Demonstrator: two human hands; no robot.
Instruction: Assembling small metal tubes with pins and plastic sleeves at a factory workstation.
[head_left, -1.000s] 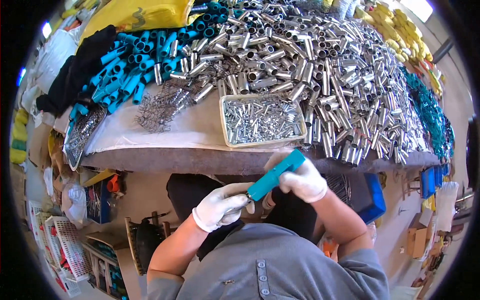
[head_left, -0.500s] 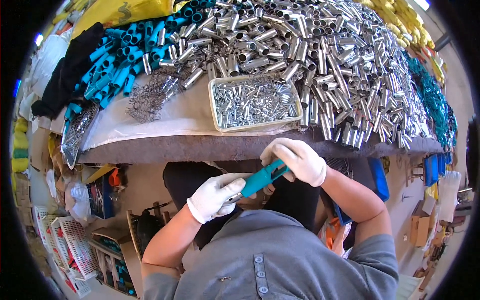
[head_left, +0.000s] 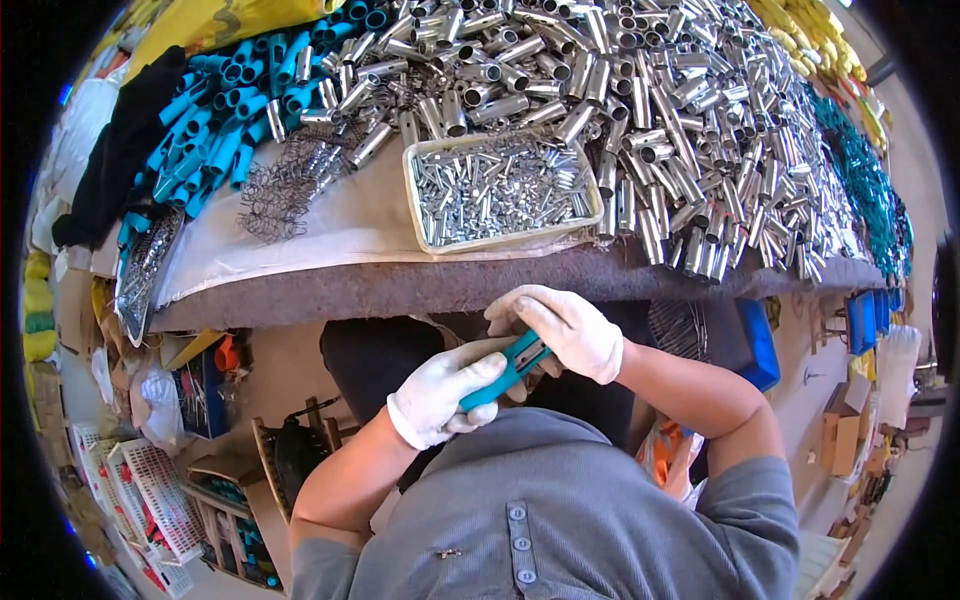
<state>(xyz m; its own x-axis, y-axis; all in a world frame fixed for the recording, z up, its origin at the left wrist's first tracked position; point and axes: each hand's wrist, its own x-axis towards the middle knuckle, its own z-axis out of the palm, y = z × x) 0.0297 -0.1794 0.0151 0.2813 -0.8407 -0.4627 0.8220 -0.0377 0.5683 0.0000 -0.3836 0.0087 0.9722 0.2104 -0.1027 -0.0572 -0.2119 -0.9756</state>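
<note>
A teal slotted tube (head_left: 508, 377) slants between my two white-gloved hands, just in front of the table edge. My left hand (head_left: 442, 388) is wrapped round its lower part, thumb lying along the top. My right hand (head_left: 572, 333) closes over the upper end, so that end is mostly hidden. Inside the slot a greyish, metal-looking part shows; its kind is unclear. Beyond my hands, on the table, a white tray (head_left: 411, 205) holds small metal pins and fittings.
Shiny metal tubes (head_left: 690, 150) are heaped across the table's middle and right. Teal tubes (head_left: 215, 130) lie at the left beside a black cloth (head_left: 120, 150) and tangled wire springs (head_left: 285, 195). The padded table edge (head_left: 350, 298) runs before me. White crates (head_left: 160, 490) stand lower left.
The teal tube has turned steeper, and its slot now faces up more. My right hand has shifted left and closer to my left hand. The metal end near my left hand no longer shows.
</note>
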